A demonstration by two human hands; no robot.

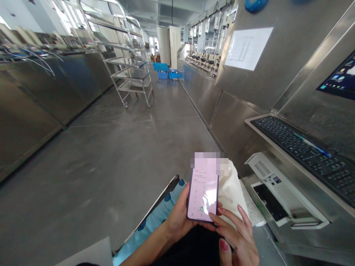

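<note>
A smartphone [203, 192] with a lit pinkish screen is upright low in the middle of the head view. My left hand [177, 218] is wrapped round its lower left edge and holds it. My right hand [235, 236] is beside the phone's lower right corner, fingers apart, with one fingertip touching the bottom of the screen. Behind the phone lies a cream cloth bag [231, 192], and below my left hand a light blue cloth with dark dots [149, 225].
A steel machine console on the right carries a black keyboard [307, 147], a monitor [340, 79], a taped paper sheet [248, 48] and a white printer [280, 194]. A wheeled steel rack [130, 62] stands down the aisle, blue crates [166, 72] beyond it. Steel cabinets [41, 92] line the left.
</note>
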